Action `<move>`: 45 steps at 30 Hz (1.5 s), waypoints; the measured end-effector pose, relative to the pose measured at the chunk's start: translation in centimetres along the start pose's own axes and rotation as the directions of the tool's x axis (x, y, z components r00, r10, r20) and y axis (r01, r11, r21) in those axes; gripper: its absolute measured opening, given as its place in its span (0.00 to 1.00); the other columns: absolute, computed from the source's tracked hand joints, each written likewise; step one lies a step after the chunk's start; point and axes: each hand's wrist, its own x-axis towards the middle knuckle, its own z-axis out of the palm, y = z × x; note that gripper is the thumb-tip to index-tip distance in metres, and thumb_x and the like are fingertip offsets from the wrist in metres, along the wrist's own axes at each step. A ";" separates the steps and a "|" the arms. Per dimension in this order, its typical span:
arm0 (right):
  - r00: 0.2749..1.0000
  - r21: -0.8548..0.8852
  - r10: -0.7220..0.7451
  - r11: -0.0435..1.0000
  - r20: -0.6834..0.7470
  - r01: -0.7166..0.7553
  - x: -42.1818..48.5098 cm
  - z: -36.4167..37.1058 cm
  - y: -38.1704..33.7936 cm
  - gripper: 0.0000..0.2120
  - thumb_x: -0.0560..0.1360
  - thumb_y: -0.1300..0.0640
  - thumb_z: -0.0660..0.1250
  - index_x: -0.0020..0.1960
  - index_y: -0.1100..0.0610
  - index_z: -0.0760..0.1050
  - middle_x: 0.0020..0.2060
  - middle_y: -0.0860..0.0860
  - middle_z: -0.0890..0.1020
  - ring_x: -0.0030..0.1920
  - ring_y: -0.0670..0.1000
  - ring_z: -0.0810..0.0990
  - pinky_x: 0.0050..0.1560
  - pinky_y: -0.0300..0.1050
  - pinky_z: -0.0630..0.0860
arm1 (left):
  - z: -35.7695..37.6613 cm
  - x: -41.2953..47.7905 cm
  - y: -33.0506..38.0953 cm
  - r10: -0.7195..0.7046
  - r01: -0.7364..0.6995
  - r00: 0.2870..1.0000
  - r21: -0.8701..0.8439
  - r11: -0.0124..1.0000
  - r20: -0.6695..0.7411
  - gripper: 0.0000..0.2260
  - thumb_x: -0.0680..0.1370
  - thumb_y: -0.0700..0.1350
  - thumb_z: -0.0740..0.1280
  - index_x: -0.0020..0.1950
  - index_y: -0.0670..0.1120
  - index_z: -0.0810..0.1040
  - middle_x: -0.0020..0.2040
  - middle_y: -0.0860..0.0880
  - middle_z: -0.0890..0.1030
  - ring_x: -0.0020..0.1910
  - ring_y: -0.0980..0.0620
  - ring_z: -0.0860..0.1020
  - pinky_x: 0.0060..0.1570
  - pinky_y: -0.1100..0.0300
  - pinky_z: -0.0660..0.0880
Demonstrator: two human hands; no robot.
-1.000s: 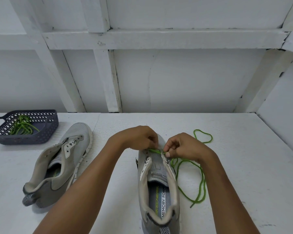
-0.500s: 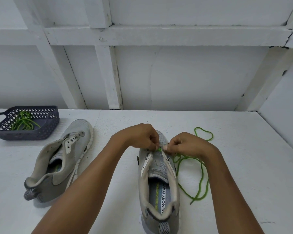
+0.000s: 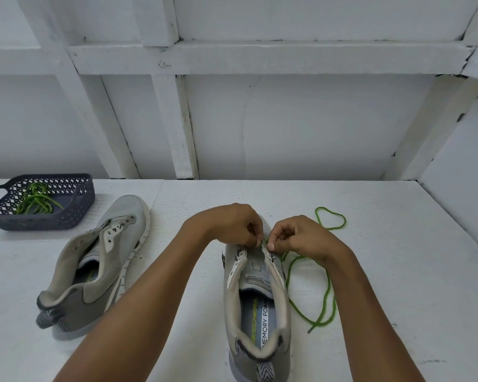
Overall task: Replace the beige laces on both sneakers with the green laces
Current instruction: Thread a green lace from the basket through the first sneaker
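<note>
Threading a green lace [image 3: 327, 285] at the sneaker [image 3: 255, 299] toe.
Left hand [image 3: 232, 226] and right hand [image 3: 301, 237] each pinch the lace at the lowest eyelets; its slack lies on the desk [image 3: 398, 271].

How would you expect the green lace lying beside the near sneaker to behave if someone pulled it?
The green lace is probably floppy: it lies in slack curves and a loop on the table. It looks thin, so likely light, dragging rather than rolling. Its other end runs to the sneaker, so a pull would probably take up slack.
</note>
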 end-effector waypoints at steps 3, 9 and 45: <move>1.000 0.001 -0.023 1.000 -0.014 0.023 0.0 0.0 0.1 0.04 0.69 0.67 0.75 0.40 0.60 0.83 0.39 0.61 0.84 0.39 0.51 0.79 0.48 0.49 0.78 | 0.1 0.0 0.2 0.008 -0.008 1.000 0.009 1.000 0.001 0.04 0.75 0.43 0.69 0.46 0.51 0.82 0.36 0.58 0.77 0.35 0.59 0.73 0.35 0.64 0.68; 0.997 0.013 -0.015 1.000 -0.076 0.016 0.2 0.1 0.2 0.11 0.67 0.73 0.72 0.36 0.58 0.82 0.33 0.52 0.84 0.36 0.46 0.82 0.45 0.43 0.79 | 0.8 0.2 0.1 0.010 -0.010 0.999 -0.010 1.000 -0.045 0.06 0.74 0.39 0.68 0.47 0.48 0.82 0.37 0.58 0.78 0.37 0.59 0.75 0.36 0.64 0.70; 0.993 -0.299 0.023 0.952 -0.116 -0.057 1.2 -0.9 1.1 0.03 0.76 0.52 0.70 0.49 0.50 0.81 0.46 0.42 0.81 0.46 0.43 0.78 0.42 0.38 0.71 | 0.5 -0.3 -3.7 -0.091 0.031 0.985 -0.374 0.927 -0.143 0.07 0.77 0.38 0.68 0.50 0.47 0.83 0.38 0.55 0.82 0.35 0.62 0.78 0.42 0.66 0.74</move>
